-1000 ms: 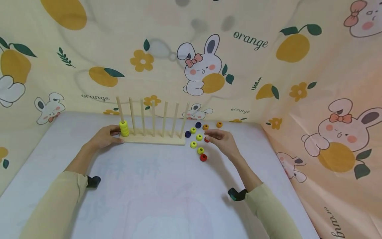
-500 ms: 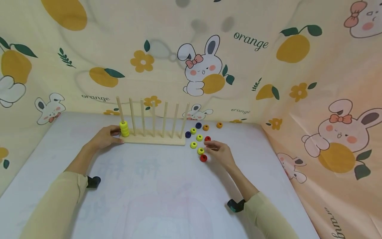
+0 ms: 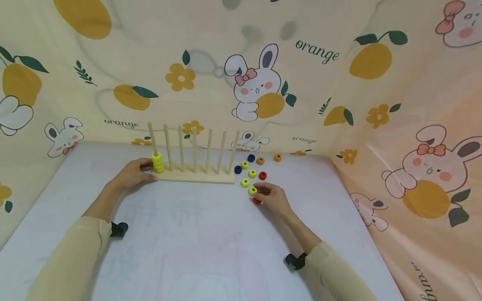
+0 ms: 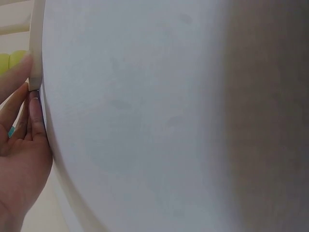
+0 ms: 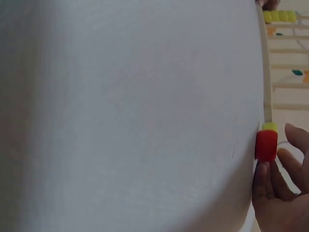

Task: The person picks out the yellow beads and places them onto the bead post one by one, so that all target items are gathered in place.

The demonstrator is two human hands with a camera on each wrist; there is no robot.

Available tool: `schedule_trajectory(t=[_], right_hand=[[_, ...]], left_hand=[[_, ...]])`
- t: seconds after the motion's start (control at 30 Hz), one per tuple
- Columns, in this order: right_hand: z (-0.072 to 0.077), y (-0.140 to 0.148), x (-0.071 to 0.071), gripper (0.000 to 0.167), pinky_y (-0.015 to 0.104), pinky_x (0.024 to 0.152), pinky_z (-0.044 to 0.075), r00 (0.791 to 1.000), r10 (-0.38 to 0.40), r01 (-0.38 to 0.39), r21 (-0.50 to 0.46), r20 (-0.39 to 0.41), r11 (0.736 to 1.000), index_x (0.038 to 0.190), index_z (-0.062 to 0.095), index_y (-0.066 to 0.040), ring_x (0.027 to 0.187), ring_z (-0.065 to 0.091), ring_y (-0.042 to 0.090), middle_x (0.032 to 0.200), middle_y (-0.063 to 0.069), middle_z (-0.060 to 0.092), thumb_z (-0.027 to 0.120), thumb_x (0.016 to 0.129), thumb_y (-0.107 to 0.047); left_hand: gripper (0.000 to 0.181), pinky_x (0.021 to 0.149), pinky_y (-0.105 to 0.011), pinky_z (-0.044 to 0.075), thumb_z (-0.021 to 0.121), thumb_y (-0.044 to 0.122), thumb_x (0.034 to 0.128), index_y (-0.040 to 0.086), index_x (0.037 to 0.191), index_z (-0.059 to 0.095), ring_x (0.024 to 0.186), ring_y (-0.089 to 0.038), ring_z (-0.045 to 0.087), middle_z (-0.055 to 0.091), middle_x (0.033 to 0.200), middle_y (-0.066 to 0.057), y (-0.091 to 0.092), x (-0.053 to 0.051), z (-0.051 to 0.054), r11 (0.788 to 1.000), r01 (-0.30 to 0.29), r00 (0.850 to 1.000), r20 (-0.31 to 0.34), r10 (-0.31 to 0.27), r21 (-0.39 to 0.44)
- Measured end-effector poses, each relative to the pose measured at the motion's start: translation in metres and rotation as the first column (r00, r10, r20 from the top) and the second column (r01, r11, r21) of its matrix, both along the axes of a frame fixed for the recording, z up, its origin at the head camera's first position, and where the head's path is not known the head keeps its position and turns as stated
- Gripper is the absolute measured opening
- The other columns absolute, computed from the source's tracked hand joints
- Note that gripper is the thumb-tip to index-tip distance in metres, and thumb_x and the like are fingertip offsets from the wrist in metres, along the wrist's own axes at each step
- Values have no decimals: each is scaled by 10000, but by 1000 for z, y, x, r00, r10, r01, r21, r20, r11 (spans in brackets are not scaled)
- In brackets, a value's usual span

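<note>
My left hand (image 3: 132, 173) grips the left end of a wooden peg rack (image 3: 196, 177), its thumb at the base's front edge in the left wrist view. Yellow beads (image 3: 157, 163) are stacked on the leftmost peg. To the right of the rack, my right hand (image 3: 274, 198) has thumb and forefinger spread apart on either side of a yellow bead (image 3: 252, 191) on the table. A red bead (image 3: 257, 201) lies just in front, partly covered by the thumb. In the right wrist view that red bead (image 5: 266, 145) hides most of the yellow one.
Loose beads lie near the rack's right end: dark blue (image 3: 251, 158), orange (image 3: 277, 157), yellow (image 3: 245, 182) and red (image 3: 262, 175). The other pegs stand bare. A printed cloth (image 3: 203, 83) rises behind the white table (image 3: 196, 251).
My right hand has moved toward me and slightly left, from beside the farther red bead to the nearer yellow bead. My left hand has stayed at the rack.
</note>
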State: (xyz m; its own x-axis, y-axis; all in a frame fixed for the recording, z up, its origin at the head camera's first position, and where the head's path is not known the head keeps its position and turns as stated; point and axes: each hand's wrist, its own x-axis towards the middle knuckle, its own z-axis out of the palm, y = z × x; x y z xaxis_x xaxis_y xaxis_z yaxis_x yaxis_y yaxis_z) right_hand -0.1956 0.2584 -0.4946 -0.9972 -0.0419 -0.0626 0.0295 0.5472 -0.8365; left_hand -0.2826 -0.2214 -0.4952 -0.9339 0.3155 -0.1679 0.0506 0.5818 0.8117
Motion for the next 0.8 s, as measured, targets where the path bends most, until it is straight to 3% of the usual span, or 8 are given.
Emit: schedule_trajectory(t=[0.53,0.8], right_hand=[[-3,-12,-5,280,217,667,541,998,-17,23,114,-53,993,1108,758,-115,824,647,141,916,-2,729,804,832,-124],[1,-11,-6,247,237,680,565,998,-15,22,114,-59,993,1098,766,-129,844,667,145,947,1,743,790,853,-153]], left_hand=[[793,1162,-558,298,771,124,863,-96,1483,328,1370,-455,374,375,1501,-299,1,1,1,1000,-30,999,45,30,-8],[797,1158,-554,307,779,123,855,-96,1481,337,1368,-453,381,377,1501,-300,1,0,1,1000,-22,999,33,23,-13]])
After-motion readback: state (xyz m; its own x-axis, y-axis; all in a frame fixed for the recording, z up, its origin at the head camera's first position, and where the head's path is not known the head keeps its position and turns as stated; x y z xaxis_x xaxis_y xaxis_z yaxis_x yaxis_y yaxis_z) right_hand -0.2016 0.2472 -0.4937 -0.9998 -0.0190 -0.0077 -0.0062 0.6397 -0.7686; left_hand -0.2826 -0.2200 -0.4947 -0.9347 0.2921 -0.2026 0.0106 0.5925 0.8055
